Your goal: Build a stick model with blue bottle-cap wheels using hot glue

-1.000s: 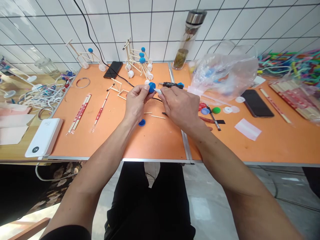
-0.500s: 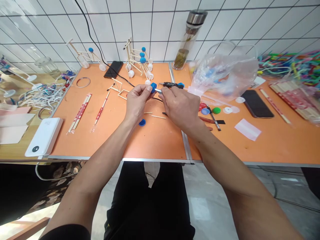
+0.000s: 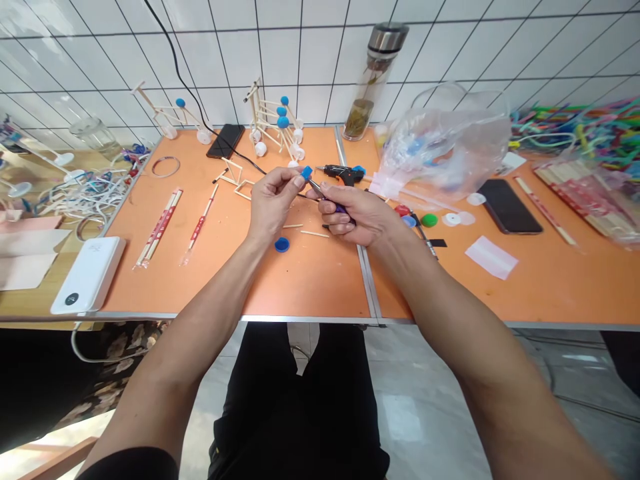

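Observation:
My left hand [image 3: 273, 205] pinches a blue plastic bottle cap [image 3: 307, 173] between thumb and fingertips, and the cap shows nearly edge-on. My right hand [image 3: 353, 215] grips a pointed tool with a purple handle [image 3: 339, 206], and its metal tip [image 3: 314, 186] comes close to the cap. I cannot tell if they touch. A black-and-orange hot glue gun [image 3: 344, 174] lies just beyond my right hand. Below my hands, a second blue cap [image 3: 282, 245] and short wooden sticks [image 3: 315, 233] lie on the orange table [image 3: 310, 287].
Stick models with blue and white caps [image 3: 274, 123] stand at the back of the table, near a black phone [image 3: 225, 141]. A plastic bag [image 3: 440, 150], glass bottle [image 3: 375, 83] and second phone [image 3: 509, 206] lie right. Wrapped chopsticks [image 3: 159, 227] lie left.
My right hand has turned, so the purple handle now shows, and its tip has moved up toward the cap. The cap has turned more edge-on in my left hand.

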Tool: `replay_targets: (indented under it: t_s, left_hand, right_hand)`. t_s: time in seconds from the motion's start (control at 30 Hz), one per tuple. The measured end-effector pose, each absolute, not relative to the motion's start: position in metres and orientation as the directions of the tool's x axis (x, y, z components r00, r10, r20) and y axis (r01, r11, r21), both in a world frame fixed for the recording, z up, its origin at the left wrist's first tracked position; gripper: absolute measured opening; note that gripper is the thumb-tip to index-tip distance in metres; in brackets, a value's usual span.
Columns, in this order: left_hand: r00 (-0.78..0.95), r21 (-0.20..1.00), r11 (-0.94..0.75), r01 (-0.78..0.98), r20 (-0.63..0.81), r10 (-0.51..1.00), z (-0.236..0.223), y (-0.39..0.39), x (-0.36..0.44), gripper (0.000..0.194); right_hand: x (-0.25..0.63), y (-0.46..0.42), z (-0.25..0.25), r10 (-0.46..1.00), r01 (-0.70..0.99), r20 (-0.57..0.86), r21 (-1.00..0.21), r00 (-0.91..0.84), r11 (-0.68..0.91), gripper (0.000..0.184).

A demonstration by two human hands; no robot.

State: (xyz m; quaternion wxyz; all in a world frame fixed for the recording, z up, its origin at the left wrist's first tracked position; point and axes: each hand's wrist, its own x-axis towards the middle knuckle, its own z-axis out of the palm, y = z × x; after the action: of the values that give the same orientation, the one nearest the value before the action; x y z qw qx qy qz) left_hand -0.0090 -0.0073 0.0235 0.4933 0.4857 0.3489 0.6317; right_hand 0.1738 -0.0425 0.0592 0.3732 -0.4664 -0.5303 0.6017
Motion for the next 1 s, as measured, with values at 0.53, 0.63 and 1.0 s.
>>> replay_targets:
  t_s: [0.53, 0.63, 1.0]
  left_hand:
    - [-0.026, 0.937, -0.22, -0.271, 0.222, 0.975, 0.016, -0.005, -0.007, 0.024]
    - [-0.012, 0.926, -0.244, -0.288, 0.251, 0.968, 0.018, -0.007, -0.007, 0.023]
    - [-0.033, 0.92, -0.248, -0.305, 0.25, 0.968, 0.023, -0.007, -0.008, 0.024]
  right_hand:
    - [0.163, -0.052, 0.049, 0.942, 0.641, 0.331, -0.712, -0.053, 0.286, 0.046]
    - [0.172, -0.045, 0.062, 0.984, 0.155, -0.067, -0.987, -0.166, -0.041, 0.04]
    - [0.167, -0.048, 0.062, 0.985, 0.247, -0.053, -0.969, -0.165, -0.01, 0.039]
